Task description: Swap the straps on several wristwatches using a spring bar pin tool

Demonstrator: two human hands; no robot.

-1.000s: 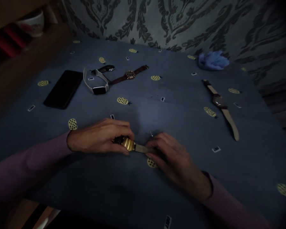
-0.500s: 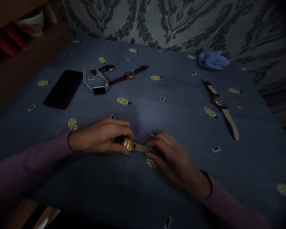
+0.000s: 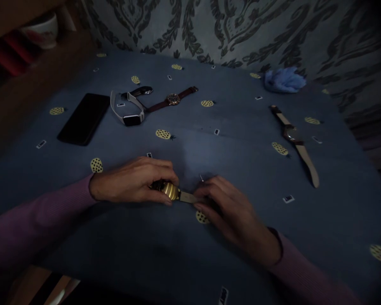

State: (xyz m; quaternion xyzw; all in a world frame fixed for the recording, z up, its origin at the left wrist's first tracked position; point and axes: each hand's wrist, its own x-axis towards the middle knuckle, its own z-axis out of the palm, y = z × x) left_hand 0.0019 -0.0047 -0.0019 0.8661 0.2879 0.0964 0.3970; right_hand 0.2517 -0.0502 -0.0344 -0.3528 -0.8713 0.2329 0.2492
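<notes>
Clamping a round gold-coloured watch (image 3: 170, 191) between thumb and fingers of the left hand (image 3: 135, 180), at the near centre of the dark-blue, pineapple-printed worktop (image 3: 241, 144). Pinching the flat grey strap (image 3: 187, 197) with the right hand (image 3: 236, 218); hiding its end under the fingertips. Covering the opposite strap section with the left fingers. Not distinguishing dial from case back in the dim light. Seeing a thin pale sliver (image 3: 201, 178) beside the right fingers, but not identifying it at this size.

Viewing, at far left, a black rectangular phone (image 3: 84, 118) near a white-strapped rectangular smartwatch (image 3: 131, 120). Noting a black-strapped watch (image 3: 144, 90) partly concealed behind the latter, beside a brown-strapped round watch (image 3: 173, 99). Observing a beige-lined brown watch (image 3: 292, 134) at right, well apart from both hands. Losing both ribbed purple sleeves (image 3: 63, 203) at the frame edges, and a white bowl (image 3: 46, 33) partly in shelf shadow.
</notes>
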